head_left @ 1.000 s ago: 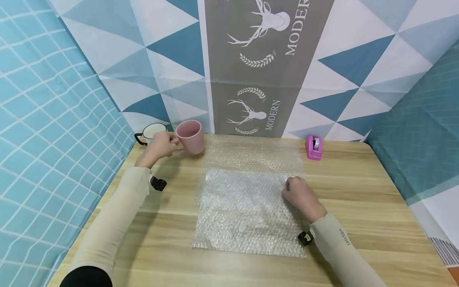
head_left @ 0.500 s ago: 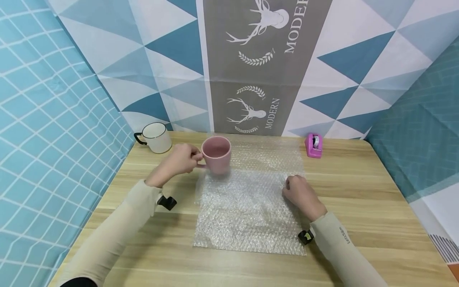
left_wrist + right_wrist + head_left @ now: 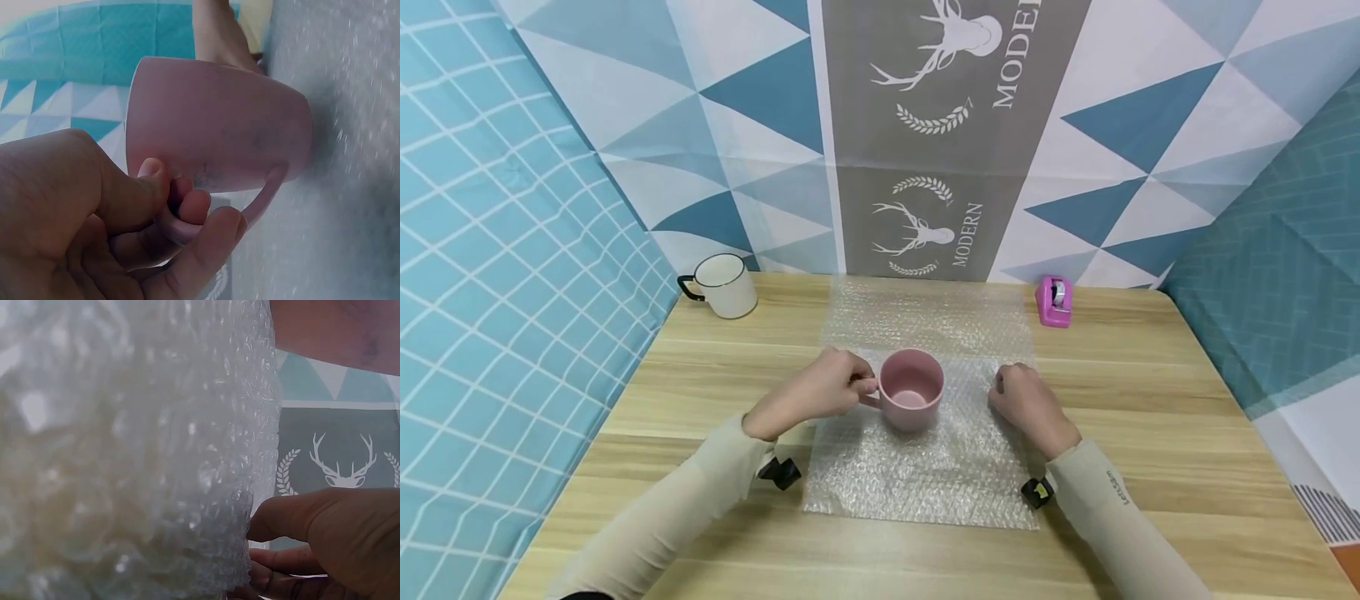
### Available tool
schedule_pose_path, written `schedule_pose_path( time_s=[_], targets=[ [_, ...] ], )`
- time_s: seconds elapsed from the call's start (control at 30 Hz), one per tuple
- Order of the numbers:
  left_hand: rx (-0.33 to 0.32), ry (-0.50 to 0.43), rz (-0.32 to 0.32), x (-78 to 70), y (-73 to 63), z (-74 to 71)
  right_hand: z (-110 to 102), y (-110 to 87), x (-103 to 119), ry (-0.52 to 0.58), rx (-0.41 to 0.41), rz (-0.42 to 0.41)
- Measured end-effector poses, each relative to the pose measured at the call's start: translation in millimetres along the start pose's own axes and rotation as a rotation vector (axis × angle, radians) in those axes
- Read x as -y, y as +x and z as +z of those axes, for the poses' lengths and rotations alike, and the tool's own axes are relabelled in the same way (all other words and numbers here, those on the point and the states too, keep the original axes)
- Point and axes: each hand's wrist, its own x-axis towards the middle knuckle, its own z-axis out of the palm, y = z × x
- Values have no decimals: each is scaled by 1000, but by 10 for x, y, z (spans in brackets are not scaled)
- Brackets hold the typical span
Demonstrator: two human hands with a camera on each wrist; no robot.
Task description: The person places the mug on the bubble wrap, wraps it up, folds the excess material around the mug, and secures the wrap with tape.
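Note:
In the head view my left hand grips the handle of a pink mug, which is upright over the middle of the bubble wrap. Seen from the left wrist, thumb and fingers are curled round the mug's handle, and the base is close over the wrap. My right hand is at the wrap's right edge, its fingers curled. The right wrist view has the thumb and fingers pinching the edge of the bubble wrap, with some fingertips hidden behind it.
A white enamel mug with a black rim and handle stands at the back left of the wooden table. A pink tape dispenser stands at the back right. Patterned cloth hangs behind the table.
My left hand has carried the pink mug from beside the white mug, rightward and toward me, over the bubble wrap. The right hand has stayed at the wrap's edge.

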Motion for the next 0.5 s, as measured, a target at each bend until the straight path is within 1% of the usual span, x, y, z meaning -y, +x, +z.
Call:
schedule_pose_path(
  time_s=[0.1, 0.2, 0.4, 0.5],
  targets=[
    [17, -2, 33, -42, 14, 87, 11, 0, -6, -13, -18, -6],
    [24, -6, 44, -66, 21, 142, 17, -3, -5, -22, -28, -9],
    [15, -2, 39, -66, 8, 195, 21, 0, 7, -20, -24, -2],
    [29, -9, 31, -62, -5, 203, 22, -3, 4, -22, -21, 1]
  ],
)
